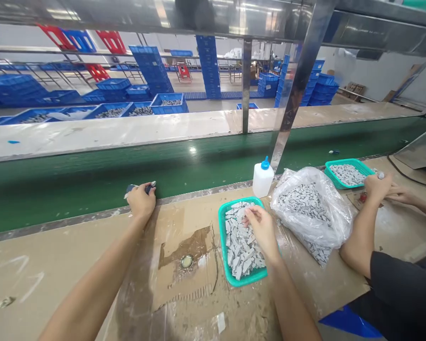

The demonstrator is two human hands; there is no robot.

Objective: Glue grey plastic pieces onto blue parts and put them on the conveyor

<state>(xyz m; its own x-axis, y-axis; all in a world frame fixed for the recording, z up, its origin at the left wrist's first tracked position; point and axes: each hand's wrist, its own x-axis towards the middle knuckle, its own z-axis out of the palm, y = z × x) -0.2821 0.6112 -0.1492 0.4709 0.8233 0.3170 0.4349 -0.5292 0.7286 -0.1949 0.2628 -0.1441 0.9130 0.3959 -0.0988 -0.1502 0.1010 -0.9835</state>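
Observation:
My left hand (142,201) is closed around a small dark blue and white part (149,188) at the near edge of the green conveyor belt (199,161). Most of that part is hidden by my fingers. My right hand (264,229) reaches over a green plastic basket (224,255) heaped with small grey flat pieces (243,246). Its thumb and fingers pinch at the pieces, seemingly with one grey piece between the tips. Between my arms, a small round cap-like dish (186,261) sits on a torn cardboard patch (173,289).
A white squeeze bottle (263,180) stands behind the basket. Right of it lies a clear plastic bag (335,227) of grey pieces. A co-worker's hands (378,187) work near another green basket (335,179). Metal posts (246,85) rise beyond the belt.

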